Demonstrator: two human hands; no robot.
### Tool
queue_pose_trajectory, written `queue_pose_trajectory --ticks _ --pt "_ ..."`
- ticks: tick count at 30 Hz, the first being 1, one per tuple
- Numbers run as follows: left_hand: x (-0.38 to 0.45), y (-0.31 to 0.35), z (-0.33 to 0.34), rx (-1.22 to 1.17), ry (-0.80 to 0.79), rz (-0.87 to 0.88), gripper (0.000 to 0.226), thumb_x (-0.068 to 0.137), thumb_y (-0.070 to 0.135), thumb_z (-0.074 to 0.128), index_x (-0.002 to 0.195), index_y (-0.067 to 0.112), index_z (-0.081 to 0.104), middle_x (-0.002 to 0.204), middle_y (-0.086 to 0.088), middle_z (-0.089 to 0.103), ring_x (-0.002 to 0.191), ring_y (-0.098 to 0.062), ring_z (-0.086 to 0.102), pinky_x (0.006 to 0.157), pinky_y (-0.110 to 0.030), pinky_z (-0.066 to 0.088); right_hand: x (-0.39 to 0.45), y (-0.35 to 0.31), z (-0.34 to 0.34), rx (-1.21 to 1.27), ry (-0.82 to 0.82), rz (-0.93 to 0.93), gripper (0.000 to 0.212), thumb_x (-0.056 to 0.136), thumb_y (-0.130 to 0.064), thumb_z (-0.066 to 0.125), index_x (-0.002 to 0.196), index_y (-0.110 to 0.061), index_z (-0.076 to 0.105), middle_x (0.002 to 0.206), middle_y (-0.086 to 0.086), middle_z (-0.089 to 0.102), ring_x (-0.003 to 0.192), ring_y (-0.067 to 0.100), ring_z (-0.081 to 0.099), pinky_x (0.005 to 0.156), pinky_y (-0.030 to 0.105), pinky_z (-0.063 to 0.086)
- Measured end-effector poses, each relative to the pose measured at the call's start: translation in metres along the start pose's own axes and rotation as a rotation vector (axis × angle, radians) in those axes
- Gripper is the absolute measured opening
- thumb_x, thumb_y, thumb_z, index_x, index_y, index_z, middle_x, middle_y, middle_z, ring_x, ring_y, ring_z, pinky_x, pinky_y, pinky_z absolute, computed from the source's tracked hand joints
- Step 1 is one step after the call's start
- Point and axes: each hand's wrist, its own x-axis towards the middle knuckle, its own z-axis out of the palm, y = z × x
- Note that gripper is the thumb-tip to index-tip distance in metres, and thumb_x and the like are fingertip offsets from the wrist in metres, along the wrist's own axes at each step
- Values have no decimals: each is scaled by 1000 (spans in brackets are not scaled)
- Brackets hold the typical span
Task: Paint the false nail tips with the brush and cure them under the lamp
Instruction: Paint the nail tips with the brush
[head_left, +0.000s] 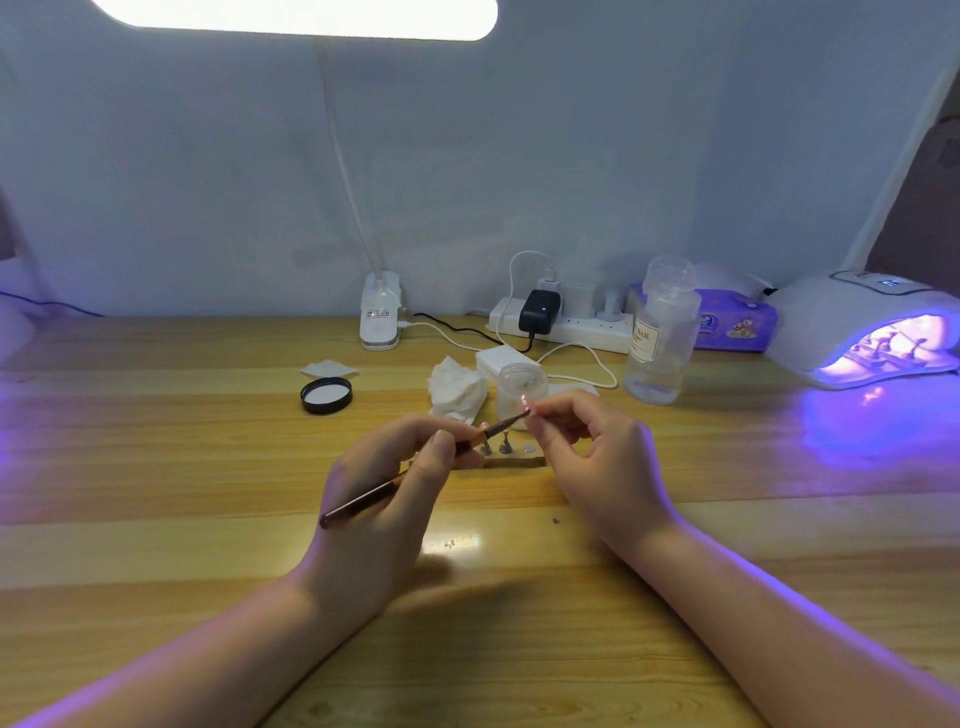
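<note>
My left hand (387, 499) grips a dark thin brush (363, 503) like a pen, its tip reaching up and right to a small pale nail tip (524, 401). My right hand (597, 457) pinches that nail tip on its little stand between thumb and fingers. Below the hands a narrow wooden holder strip (511, 460) carries small metal stands (505, 446). At the far right the white curing lamp (852, 312) glows purple, with several nail stands (883, 349) inside its opening.
Behind the hands lie a small clear jar (522, 382), a crumpled tissue (457, 387), a black lid (326, 395) and a cotton pad (328, 369). A clear pump bottle (660, 338), a power strip (561, 325), a purple wipes pack (737, 322) and the desk lamp's clamp (381, 317) stand at the back.
</note>
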Motion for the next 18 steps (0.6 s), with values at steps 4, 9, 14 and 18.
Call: queue_pose_trajectory --ticks 4,9,14,18 --pt "1 -1 -1 19 -5 -21 27 93 58 46 105 44 66 102 15 71 100 -7 66 85 -22 51 -1 -1 -1 29 -40 36 9 86 -10 69 94 -13 72 79 -3 70 70 9 62 65 28 53" --pt "3 2 1 -10 30 -22 18 94 40 52 100 36 69 98 11 73 97 -5 67 79 -17 51 -1 -3 -2 97 -73 73 8 85 -11 70 91 -17 72 79 -4 70 74 10 63 69 34 54" --pt "3 3 1 -113 74 -24 16 92 24 56 95 26 71 92 1 75 94 -11 70 76 -20 54 -1 -4 -1 139 -62 92 9 85 -11 71 89 -19 72 78 -3 71 74 12 65 71 36 55" --pt "3 3 3 -119 50 0 14 92 21 57 96 19 70 91 0 75 90 -10 71 76 -13 49 -2 -2 -1 146 -55 88 9 85 -12 70 90 -19 72 79 -3 71 75 13 65 70 34 55"
